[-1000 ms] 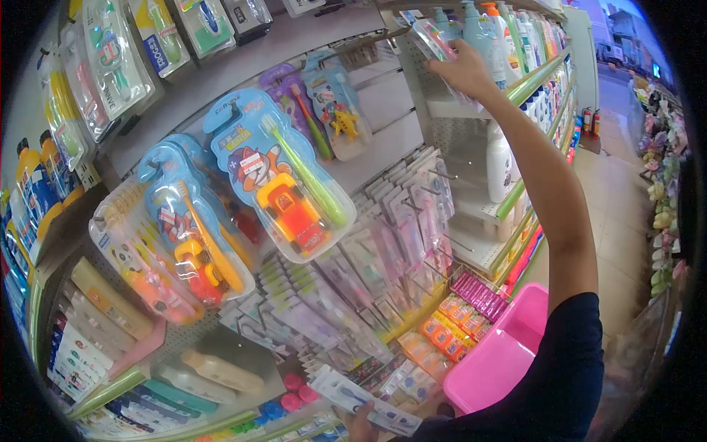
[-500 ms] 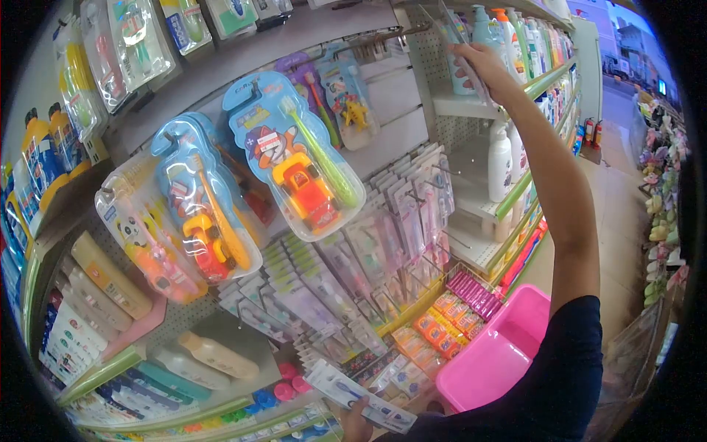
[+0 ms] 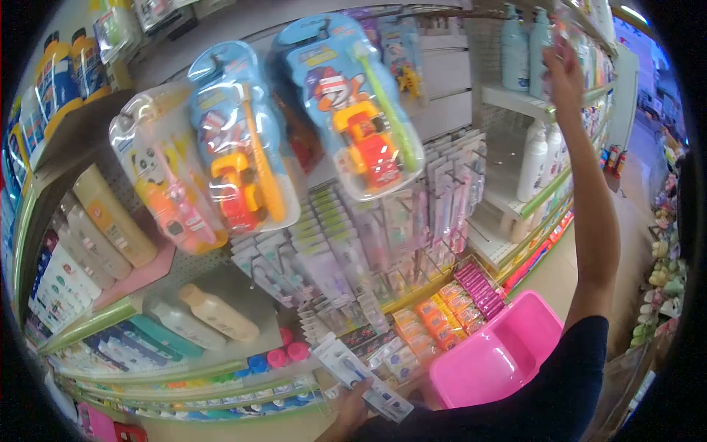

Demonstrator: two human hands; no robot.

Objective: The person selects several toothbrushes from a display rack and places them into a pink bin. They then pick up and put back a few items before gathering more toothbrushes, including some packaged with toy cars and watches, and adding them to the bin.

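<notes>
At the bottom, my left hand [image 3: 355, 405] is closed on a packaged toothbrush [image 3: 346, 361], a pale blister pack with dark toothbrush parts inside. My right hand [image 3: 564, 74] is raised at the upper right, near the bottle shelf. Its fingers grip a clear blister pack [image 3: 563, 37], blurred and seen nearly edge-on, so its contents cannot be made out. Children's toothbrush packs with toy cars [image 3: 368, 140] hang from hooks in front of me. Below them hang rows of slim toothbrush packs [image 3: 331, 250].
A pink plastic basket [image 3: 449, 376] stands low at the right, beside orange and purple soap packs [image 3: 442, 324]. Pump bottles [image 3: 532, 169] line the right shelves. Lotion bottles [image 3: 217, 313] lie on the left shelf. An aisle floor [image 3: 549, 272] runs along the right.
My right hand has moved right, away from the hook rail, with the blister pack. The view has shifted, so the hanging packs appear higher and further right. My left hand keeps its pack.
</notes>
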